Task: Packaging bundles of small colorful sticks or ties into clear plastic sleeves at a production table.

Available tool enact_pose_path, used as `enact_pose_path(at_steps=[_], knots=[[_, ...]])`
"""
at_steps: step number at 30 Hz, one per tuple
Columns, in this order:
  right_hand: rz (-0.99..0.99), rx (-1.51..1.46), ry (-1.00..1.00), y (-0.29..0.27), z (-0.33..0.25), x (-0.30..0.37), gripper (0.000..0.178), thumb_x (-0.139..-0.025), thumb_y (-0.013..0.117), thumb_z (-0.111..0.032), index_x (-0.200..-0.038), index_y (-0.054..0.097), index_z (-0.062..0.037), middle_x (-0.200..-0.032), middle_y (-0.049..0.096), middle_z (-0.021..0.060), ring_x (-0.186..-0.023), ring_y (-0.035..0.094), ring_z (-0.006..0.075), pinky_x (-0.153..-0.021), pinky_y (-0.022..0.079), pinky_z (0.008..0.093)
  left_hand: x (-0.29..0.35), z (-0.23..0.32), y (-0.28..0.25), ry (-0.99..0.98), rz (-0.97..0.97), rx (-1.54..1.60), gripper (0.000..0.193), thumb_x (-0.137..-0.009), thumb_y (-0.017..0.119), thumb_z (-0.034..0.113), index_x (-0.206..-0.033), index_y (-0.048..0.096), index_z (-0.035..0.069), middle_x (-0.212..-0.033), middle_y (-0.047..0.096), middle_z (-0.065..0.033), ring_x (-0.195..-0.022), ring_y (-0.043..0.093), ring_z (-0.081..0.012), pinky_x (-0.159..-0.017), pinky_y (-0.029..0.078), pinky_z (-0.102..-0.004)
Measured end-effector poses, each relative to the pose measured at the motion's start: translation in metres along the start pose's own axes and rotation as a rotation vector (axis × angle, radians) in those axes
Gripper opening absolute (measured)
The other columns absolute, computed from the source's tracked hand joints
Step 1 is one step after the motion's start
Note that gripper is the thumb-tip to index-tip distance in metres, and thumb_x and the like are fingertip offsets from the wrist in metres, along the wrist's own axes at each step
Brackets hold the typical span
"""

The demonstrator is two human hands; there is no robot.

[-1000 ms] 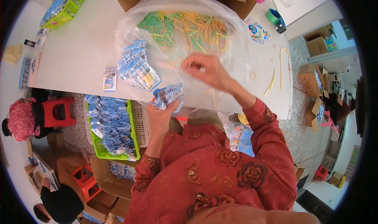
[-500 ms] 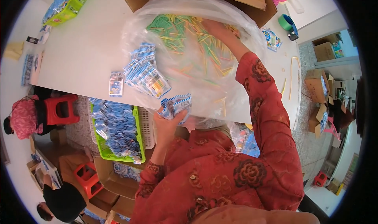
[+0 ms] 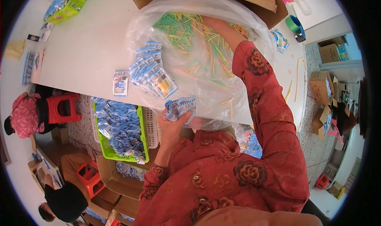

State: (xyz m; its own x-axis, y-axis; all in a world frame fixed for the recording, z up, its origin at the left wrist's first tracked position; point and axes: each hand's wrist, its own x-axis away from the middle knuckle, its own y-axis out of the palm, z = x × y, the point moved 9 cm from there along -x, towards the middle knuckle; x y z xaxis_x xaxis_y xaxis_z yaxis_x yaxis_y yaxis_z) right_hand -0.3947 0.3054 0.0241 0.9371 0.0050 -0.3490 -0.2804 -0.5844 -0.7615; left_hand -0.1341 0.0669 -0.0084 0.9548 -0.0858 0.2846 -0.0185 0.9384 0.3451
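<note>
My left hand [image 3: 171,126] is closed around small blue-and-white striped packets [image 3: 180,108] at the table's near edge. Just beyond it, a fanned stack of similar packets [image 3: 152,73] lies partly on a clear plastic bag [image 3: 222,95], and a single packet [image 3: 120,83] rests to the left. My right hand [image 3: 215,24] reaches to the far side of the spread bag, among thin sticks [image 3: 174,29] in green, yellow and orange. Its fingers are hidden there, so their grip does not show.
A cardboard box [image 3: 274,17] stands at the far edge. Lime-green baskets of blue packets sit far left [image 3: 65,11] and below the table [image 3: 146,146]. Green tape [image 3: 293,23] lies at right. Two other people [image 3: 65,196] are at left, near red stools [image 3: 63,109].
My right forearm has shifted slightly left and farther out over the sticks. The left hand keeps its hold on the packets. The whole view has shifted a little.
</note>
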Motion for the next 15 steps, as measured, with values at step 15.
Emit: enact_pose_path(at_steps=[15], knots=[[-0.595, 0.537, 0.139, 0.048, 0.08, -0.008, 0.042, -0.059, 0.047, -0.01, -0.099, 0.059, -0.0107, -0.08, 0.06, 0.0146, -0.071, 0.055, 0.0304, -0.059, 0.039, 0.0438, 0.005, -0.012, 0.002, -0.041, -0.029, -0.015, 0.038, -0.066, 0.068, -0.008, -0.103, 0.056, -0.002, -0.093, 0.063, -0.0094, -0.083, 0.062, -0.0162, -0.075, 0.051, -0.0289]])
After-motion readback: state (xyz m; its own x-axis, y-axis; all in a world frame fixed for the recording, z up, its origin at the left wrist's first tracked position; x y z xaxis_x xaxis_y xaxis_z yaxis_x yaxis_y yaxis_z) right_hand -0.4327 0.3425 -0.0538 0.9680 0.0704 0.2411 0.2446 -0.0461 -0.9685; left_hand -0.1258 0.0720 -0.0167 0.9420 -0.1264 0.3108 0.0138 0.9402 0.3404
